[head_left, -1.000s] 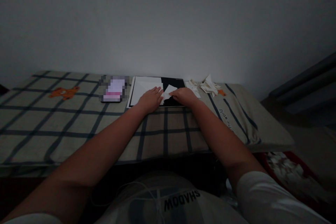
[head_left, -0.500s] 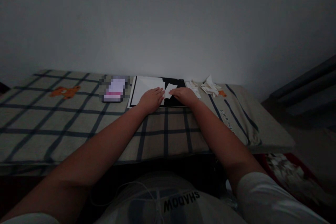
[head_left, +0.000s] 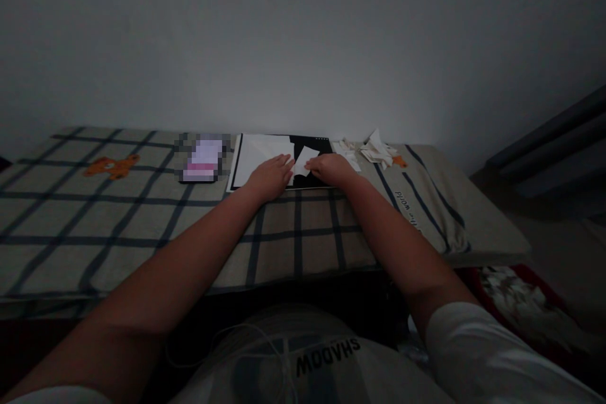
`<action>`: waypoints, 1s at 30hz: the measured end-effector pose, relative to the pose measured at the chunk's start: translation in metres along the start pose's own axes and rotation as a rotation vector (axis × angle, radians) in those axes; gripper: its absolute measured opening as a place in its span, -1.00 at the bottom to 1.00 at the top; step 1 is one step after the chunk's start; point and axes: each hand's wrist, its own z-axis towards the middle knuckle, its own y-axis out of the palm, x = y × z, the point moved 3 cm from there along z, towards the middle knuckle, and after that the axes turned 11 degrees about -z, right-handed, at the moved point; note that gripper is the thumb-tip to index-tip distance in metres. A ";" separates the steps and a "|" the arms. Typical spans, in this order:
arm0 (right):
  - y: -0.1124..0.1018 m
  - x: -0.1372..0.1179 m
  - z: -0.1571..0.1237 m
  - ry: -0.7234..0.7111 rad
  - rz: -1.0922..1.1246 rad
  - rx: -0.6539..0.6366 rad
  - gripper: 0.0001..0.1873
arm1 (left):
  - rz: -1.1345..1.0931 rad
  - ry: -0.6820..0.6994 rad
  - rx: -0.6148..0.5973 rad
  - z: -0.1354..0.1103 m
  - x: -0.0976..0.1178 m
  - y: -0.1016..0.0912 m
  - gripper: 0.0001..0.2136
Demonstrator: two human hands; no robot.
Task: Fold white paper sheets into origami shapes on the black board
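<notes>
A black board with a pale border (head_left: 310, 139) lies on the checked cloth against the wall. Over its left part is a large white paper sheet (head_left: 258, 150). My left hand (head_left: 271, 178) rests flat on that sheet, fingers stretched toward its right edge. Just right of it, a small white piece of paper (head_left: 305, 156) lies slanted across the black surface. My right hand (head_left: 330, 169) is closed at the fingertips on the right edge of this piece. Its thumb is mostly hidden. The two hands are a short gap apart.
A phone with a blurred screen (head_left: 203, 161) lies left of the board. To the right are torn paper scraps (head_left: 348, 151) and crumpled paper (head_left: 377, 150). The checked cloth (head_left: 279, 249) covers the table. A red bin of paper (head_left: 516, 293) stands below at right.
The fingers of my right hand have curled into a pinch on the small piece of paper, which has tilted a little. My left hand stays on the sheet. The view has shifted slightly.
</notes>
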 end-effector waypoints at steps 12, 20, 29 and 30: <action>-0.001 -0.001 -0.001 -0.046 0.078 0.108 -0.63 | 0.072 -0.008 0.060 -0.006 0.001 0.000 -0.50; 0.005 0.000 0.002 -0.029 0.075 0.069 -0.64 | 0.000 -0.031 -0.014 -0.001 -0.002 0.005 -0.51; 0.000 -0.002 0.001 -0.015 0.046 0.021 -0.66 | 0.022 -0.046 -0.056 0.001 0.002 0.001 -0.49; 0.000 -0.002 0.000 -0.016 0.046 0.022 -0.66 | 0.019 -0.044 -0.050 0.001 0.001 0.001 -0.50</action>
